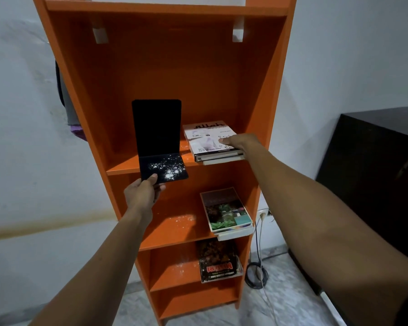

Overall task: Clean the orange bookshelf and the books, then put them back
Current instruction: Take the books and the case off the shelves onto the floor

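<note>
Top stack of books (212, 143) lying flat on the upper shelf board (127, 164) of the orange bookshelf (156, 67), tucked into the right corner, long axis running from front edge back toward the rear panel, front ends jutting slightly past the board's lip. Right hand (239, 143) resting directly on the stack's right edge, grip curled over the white cover with thumb on top, fingers wrapped down the side; pressing or clasping, cannot tell which.

To the left of that grip, just beside the stack, a black folded board (159, 140) standing in an L: upright leaf against nothing, flat leaf dusted with white specks and overhanging the shelf lip. Left hand (143, 191) below and in front, grip pinching the near corner of the flat leaf, thumb on top.

Judged: right hand plainly the nearer one for lifting the stack; pull straight out along the books' long axis, away from the side wall.

Further below both grips, second stack (227, 212) and third stack (218, 261) on lower boards, same right-hand side, white dust scattered left of each.
</note>
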A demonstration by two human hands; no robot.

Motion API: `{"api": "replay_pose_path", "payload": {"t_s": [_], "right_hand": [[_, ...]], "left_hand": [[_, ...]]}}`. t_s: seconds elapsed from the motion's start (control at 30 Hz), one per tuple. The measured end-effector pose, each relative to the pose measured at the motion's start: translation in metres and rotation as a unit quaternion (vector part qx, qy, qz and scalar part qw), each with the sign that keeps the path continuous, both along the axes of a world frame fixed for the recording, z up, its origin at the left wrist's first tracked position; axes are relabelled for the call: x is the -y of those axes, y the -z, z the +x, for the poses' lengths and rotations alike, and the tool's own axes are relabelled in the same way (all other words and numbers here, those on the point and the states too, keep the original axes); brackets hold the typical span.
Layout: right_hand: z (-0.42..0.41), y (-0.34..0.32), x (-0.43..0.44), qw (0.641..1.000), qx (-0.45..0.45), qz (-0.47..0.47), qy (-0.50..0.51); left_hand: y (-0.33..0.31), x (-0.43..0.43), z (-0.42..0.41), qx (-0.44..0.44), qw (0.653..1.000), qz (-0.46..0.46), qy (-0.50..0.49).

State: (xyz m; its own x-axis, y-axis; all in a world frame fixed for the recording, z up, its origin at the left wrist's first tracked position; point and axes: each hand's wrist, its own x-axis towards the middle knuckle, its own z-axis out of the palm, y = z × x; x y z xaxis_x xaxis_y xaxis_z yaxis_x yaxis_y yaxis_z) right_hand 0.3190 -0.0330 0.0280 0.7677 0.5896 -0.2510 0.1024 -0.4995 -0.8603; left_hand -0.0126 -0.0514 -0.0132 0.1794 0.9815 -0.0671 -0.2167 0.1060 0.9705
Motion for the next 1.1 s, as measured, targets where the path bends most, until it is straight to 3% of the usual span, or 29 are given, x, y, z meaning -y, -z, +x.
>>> {"api": "replay_pose_path", "payload": {"t_s": [0.3, 0.63, 0.73, 0.83, 0.9, 0.97, 1.1], "right_hand": [[-0.047, -0.05, 0.05, 0.999, -0.032, -0.021, -0.038], [-0.071, -0.029, 0.083, 0.963, -0.236, 0.123, 0.042], [-0.083, -0.014, 0.096, 0.925, -0.291, 0.215, 0.116], [-0.113, 0.002, 0.104, 0.834, -0.367, 0.363, 0.193], [-0.133, 0.004, 0.098, 0.799, -0.386, 0.402, 0.227], [-0.143, -0.005, 0.095, 0.779, -0.418, 0.413, 0.219], [-0.143, -0.021, 0.097, 0.798, -0.416, 0.381, 0.213]], "left_hand": [[-0.004, -0.005, -0.001, -0.001, 1.0, 0.005, -0.008], [-0.001, 0.011, -0.007, -0.01, 1.0, 0.0, 0.007], [-0.002, 0.018, -0.01, -0.003, 1.0, 0.002, 0.003], [-0.006, 0.026, -0.011, 0.006, 1.0, 0.002, 0.007], [-0.007, 0.032, -0.012, 0.01, 1.0, -0.002, 0.006], [-0.009, 0.038, -0.016, 0.012, 1.0, -0.003, 0.005], [-0.013, 0.047, -0.029, 0.004, 1.0, 0.009, -0.009]]}}
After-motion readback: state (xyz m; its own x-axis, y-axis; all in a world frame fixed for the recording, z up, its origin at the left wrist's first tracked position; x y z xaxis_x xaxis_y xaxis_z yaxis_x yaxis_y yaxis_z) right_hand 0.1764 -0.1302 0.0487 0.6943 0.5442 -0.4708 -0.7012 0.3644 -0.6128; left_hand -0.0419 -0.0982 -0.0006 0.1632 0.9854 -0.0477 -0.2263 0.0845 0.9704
